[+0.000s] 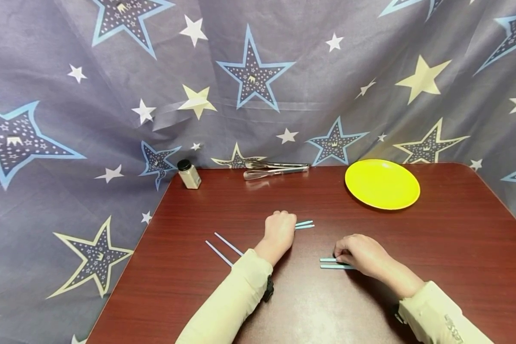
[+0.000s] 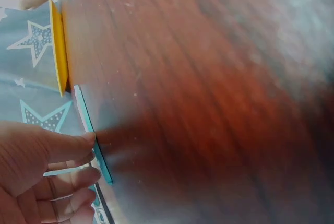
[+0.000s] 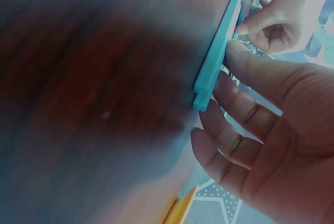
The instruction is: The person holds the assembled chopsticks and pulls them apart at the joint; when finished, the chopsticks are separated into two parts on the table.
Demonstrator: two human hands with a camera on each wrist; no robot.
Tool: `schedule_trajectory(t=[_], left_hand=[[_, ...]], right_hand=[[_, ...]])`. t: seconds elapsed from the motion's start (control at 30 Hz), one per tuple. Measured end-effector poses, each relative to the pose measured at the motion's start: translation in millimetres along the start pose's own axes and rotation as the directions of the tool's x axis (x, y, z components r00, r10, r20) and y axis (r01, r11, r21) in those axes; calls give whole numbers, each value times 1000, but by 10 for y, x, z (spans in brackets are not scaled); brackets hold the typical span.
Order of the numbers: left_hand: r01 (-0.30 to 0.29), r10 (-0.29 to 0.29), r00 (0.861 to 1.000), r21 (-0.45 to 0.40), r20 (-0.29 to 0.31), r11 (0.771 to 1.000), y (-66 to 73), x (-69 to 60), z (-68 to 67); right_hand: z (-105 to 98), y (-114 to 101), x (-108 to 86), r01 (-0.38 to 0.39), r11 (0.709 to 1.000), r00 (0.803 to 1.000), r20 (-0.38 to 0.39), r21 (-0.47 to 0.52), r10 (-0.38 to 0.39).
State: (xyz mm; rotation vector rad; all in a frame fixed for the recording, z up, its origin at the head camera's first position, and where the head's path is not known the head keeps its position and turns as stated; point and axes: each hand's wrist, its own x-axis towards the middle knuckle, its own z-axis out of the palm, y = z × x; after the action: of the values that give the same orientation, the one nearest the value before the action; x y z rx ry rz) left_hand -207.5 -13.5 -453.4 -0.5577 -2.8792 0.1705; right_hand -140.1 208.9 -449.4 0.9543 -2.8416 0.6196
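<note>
In the head view, my left hand [image 1: 280, 229] is over two thin teal sticks [image 1: 304, 227] whose tips stick out to its right. The left wrist view shows its thumb and forefinger [image 2: 70, 148] pinching one teal stick [image 2: 105, 171]. Nearer the front and to the right, my right hand [image 1: 363, 253] is at a second pair of teal sticks [image 1: 335, 267], lying side by side. In the right wrist view, the thumb of that hand [image 3: 282, 114] touches the sticks [image 3: 211, 70], with its fingers bent beneath them. Two pale blue sticks [image 1: 218, 253] are partly hidden by my left forearm.
A yellow plate [image 1: 382, 185] is at the back right of the dark red table [image 1: 456, 229]. A whisk [image 1: 258, 175] and metal tongs [image 1: 268, 164] lie along the back edge. A black-capped jar [image 1: 190, 176] stands at the back left, before a star-patterned cloth [image 1: 284, 62].
</note>
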Motion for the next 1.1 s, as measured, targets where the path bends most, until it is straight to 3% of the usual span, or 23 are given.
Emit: schedule_trajectory(t=[0.33, 0.7, 1.1], left_hand=[[38, -37, 997, -9, 62, 999, 21, 43, -56], [53, -50, 996, -48, 74, 997, -3, 57, -87], [44, -48, 999, -196, -11, 980, -172, -209, -276]], right_hand=[[-26, -2, 26, 34, 999, 999, 10, 26, -34], [-18, 4, 24, 39, 998, 999, 19, 45, -40], [-12, 3, -11, 38, 997, 998, 37, 72, -40]])
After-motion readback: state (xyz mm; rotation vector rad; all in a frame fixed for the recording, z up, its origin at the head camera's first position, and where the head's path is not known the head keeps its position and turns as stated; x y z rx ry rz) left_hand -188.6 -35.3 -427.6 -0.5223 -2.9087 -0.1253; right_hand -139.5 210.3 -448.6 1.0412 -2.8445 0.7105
